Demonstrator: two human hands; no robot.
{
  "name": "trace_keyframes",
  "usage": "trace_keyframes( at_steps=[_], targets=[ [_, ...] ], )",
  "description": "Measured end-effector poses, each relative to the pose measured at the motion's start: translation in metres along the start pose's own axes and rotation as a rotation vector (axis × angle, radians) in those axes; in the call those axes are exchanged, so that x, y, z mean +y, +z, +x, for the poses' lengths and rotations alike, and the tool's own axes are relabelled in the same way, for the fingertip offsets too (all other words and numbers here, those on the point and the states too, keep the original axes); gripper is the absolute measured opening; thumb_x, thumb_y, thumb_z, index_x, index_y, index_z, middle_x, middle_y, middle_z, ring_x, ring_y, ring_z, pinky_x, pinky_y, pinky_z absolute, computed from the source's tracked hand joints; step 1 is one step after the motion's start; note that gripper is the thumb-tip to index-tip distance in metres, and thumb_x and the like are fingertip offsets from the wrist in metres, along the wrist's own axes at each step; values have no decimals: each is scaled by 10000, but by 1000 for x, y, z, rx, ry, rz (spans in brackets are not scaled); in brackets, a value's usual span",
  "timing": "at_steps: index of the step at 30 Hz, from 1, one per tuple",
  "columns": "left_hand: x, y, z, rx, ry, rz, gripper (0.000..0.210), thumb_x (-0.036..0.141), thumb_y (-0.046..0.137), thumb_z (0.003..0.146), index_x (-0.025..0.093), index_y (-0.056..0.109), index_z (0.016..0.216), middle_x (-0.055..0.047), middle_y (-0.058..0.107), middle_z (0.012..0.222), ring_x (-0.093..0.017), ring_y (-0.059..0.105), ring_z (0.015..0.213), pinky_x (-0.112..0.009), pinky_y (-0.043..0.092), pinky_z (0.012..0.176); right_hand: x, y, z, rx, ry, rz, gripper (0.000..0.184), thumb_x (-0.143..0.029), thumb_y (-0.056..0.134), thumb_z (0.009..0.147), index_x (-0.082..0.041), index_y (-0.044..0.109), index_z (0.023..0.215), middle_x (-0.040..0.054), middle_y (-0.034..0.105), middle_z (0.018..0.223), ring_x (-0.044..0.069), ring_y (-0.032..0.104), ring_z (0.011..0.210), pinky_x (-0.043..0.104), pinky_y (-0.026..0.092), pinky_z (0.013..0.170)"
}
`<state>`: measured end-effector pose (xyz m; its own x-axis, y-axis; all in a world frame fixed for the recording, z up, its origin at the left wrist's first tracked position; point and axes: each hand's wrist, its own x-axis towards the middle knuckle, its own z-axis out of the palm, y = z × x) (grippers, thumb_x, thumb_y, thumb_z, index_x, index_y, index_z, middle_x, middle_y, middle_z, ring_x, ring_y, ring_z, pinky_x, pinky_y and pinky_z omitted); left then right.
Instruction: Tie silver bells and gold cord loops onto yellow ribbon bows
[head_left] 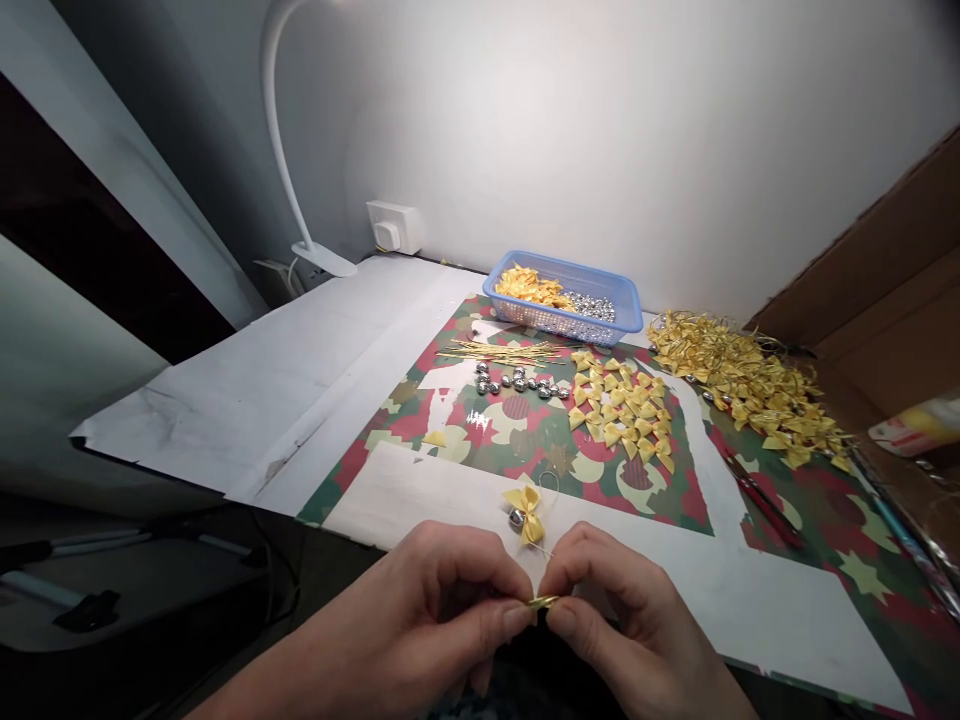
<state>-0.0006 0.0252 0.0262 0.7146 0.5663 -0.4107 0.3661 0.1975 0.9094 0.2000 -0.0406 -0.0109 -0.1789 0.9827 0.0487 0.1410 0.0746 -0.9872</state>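
Close to the table's front edge, my left hand (457, 600) and my right hand (615, 610) face each other with thumbs and forefingers pinched. Between their fingertips both grip a short, shiny gold strip (543, 602); most of it is hidden by the fingers. Just beyond, a yellow ribbon bow (531, 515) with a silver bell (517, 518) lies on white paper, and a thin cord loop (550, 482) sticks out from it.
Gold strips (510, 352), loose silver bells (520, 380) and several yellow bows (622, 410) lie on the patterned sheet. Behind stands a blue basket (562, 263) of bows and bells. On the right are a bow heap (735, 370) and red-handled scissors (765, 500). A lamp (322, 258) stands left.
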Motion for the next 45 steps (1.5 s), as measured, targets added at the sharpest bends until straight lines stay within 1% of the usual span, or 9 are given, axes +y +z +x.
trace_keyframes(
  at_steps=[4, 9, 15, 21, 26, 30, 35, 42, 45],
  targets=[
    [0, 0, 0, -2, -4, -9, 219, 347, 608, 932, 161, 693, 856, 61, 502, 574, -108, 455, 524, -200, 343, 489, -2, 0, 0, -9, 19, 31, 148, -291, 607, 911, -207, 628, 791, -13, 554, 771, 130, 519, 715, 247, 389, 645],
    [-3, -1, -2, -21, -20, 17, 249, 368, 591, 950, 156, 698, 873, 54, 502, 588, -116, 463, 543, -208, 345, 498, -4, -2, 1, 9, -18, -28, 95, -199, 623, 885, -205, 664, 800, -1, 583, 808, 134, 560, 754, 239, 426, 684],
    [-15, 0, -5, 22, 43, 36, 175, 352, 615, 949, 189, 676, 973, 20, 592, 762, -155, 539, 685, -238, 439, 613, -1, -4, -2, -16, -69, -135, 104, -170, 615, 928, -219, 665, 851, 3, 587, 846, 138, 587, 798, 232, 463, 724],
    [-4, 0, 1, -16, -13, 62, 248, 370, 562, 977, 164, 671, 892, 59, 514, 618, -119, 474, 570, -210, 360, 517, -2, -6, -3, -35, -121, -212, 115, -142, 608, 941, -224, 640, 866, -2, 574, 856, 130, 590, 819, 218, 464, 723],
    [-3, -1, 7, -13, -20, 47, 193, 321, 603, 932, 160, 691, 874, 60, 524, 577, -115, 486, 542, -197, 362, 503, -2, -3, -2, 8, -145, -225, 145, -108, 587, 919, -220, 631, 837, -5, 573, 829, 136, 587, 841, 218, 453, 704],
    [-6, -2, 10, -4, -32, -14, 142, 282, 655, 879, 154, 711, 851, 56, 547, 568, -113, 504, 538, -191, 395, 511, 2, -5, -2, -32, -150, -286, 148, -108, 578, 940, -231, 623, 871, -4, 573, 863, 139, 585, 878, 218, 451, 712],
    [-11, -2, 10, 6, 22, -15, 185, 261, 619, 915, 145, 756, 873, 44, 569, 594, -113, 528, 558, -190, 419, 528, 8, -6, -4, -37, -139, -314, 127, -132, 572, 962, -232, 614, 897, 0, 582, 891, 139, 589, 882, 226, 458, 736],
    [-18, -4, 13, 96, 98, 9, 149, 237, 651, 893, 176, 771, 830, 16, 627, 729, -112, 580, 571, -190, 452, 511, 4, -5, -2, 20, -68, -247, 139, -193, 549, 971, -223, 655, 887, -1, 618, 866, 134, 616, 835, 232, 467, 729],
    [-20, -12, 16, 160, 173, -23, 138, 248, 698, 885, 211, 801, 800, -11, 652, 922, -125, 630, 712, -199, 496, 624, 7, -6, 5, 157, -20, -309, 212, -254, 497, 1005, -226, 682, 906, 10, 634, 857, 161, 615, 858, 264, 462, 748]
  ],
)
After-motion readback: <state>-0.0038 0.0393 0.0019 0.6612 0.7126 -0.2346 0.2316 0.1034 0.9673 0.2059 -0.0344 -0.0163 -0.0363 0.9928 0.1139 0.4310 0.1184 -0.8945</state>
